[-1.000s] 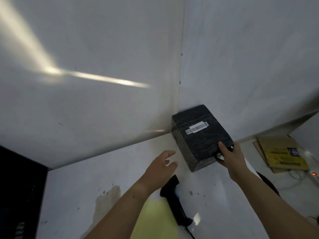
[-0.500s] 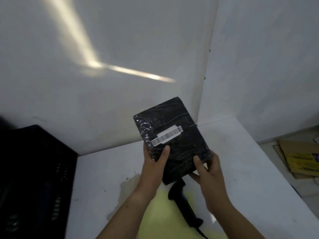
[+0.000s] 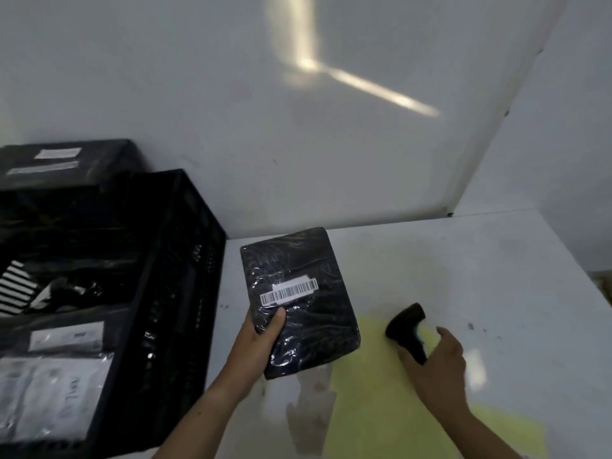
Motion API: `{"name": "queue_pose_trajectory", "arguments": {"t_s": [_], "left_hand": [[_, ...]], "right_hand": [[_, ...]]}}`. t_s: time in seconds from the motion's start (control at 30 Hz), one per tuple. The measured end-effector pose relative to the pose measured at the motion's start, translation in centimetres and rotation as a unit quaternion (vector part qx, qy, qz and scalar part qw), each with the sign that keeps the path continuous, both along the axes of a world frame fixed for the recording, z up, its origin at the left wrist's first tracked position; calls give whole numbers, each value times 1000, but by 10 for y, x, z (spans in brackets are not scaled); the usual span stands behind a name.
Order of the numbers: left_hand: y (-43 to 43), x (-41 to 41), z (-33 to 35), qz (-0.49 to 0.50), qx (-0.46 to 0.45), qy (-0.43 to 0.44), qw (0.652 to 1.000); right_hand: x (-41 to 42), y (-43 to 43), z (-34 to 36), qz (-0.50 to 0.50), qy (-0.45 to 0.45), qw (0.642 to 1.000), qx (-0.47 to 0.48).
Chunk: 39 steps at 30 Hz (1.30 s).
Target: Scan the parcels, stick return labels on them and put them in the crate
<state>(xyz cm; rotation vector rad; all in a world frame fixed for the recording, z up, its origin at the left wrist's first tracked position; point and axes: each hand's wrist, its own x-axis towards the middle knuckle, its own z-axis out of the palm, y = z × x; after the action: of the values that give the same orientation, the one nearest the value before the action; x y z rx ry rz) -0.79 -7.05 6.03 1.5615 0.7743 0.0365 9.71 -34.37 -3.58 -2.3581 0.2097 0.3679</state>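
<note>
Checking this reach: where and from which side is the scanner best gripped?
Grip the scanner by its handle, from above on the near right: it lies flat on the yellow sheet, head pointing away, handle toward the right hand.

You are at a parcel-handling station in a bare white corner.
The black-wrapped parcel [image 3: 308,329] before you carries a barcode label [image 3: 288,291]; a handheld scanner [image 3: 405,324] lies at the edge of a yellow sheet [image 3: 374,399] on the white bench [image 3: 496,276]; at the bench's left side a black slatted crate [image 3: 185,260] holds more wrapped, labelled parcels [image 3: 49,389]. Plain white walls [image 3: 215,94] meet at the bench's far right corner.
</note>
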Motion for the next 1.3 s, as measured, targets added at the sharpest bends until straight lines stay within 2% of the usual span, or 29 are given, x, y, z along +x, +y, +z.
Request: {"name": "queue_pose_trajectory", "arguments": {"t_s": [0.1, 0.23, 0.33, 0.47, 0.63, 0.8, 1.0, 1.3], "left_hand": [[0, -18, -14, -12, -14, 21, 1000], [-2, -31, -26, -2, -27, 37, 999], [1, -37, -27, 18, -54, 48, 997], [8, -44, -29, 40, -107, 54, 992], [9, -47, -36, -44, -141, 104, 984], [11, -51, -42, -48, -162, 79, 982], [9, -50, -45, -56, -143, 41, 987], [11, -51, -53, -63, -133, 7, 989]], "right_hand": [[3, -8, -24, 48, 76, 994, -65], [10, -16, -40, 132, 69, 984, -97], [7, -12, -17, 140, 91, 985, -43], [-13, 0, 33, 97, 98, 990, 40], [-63, 17, 106, 78, 122, 974, 173], [-114, 57, 153, 101, 156, 951, 246], [-130, 87, 168, 154, 134, 945, 255], [-131, 107, 184, 210, 60, 953, 211]]}}
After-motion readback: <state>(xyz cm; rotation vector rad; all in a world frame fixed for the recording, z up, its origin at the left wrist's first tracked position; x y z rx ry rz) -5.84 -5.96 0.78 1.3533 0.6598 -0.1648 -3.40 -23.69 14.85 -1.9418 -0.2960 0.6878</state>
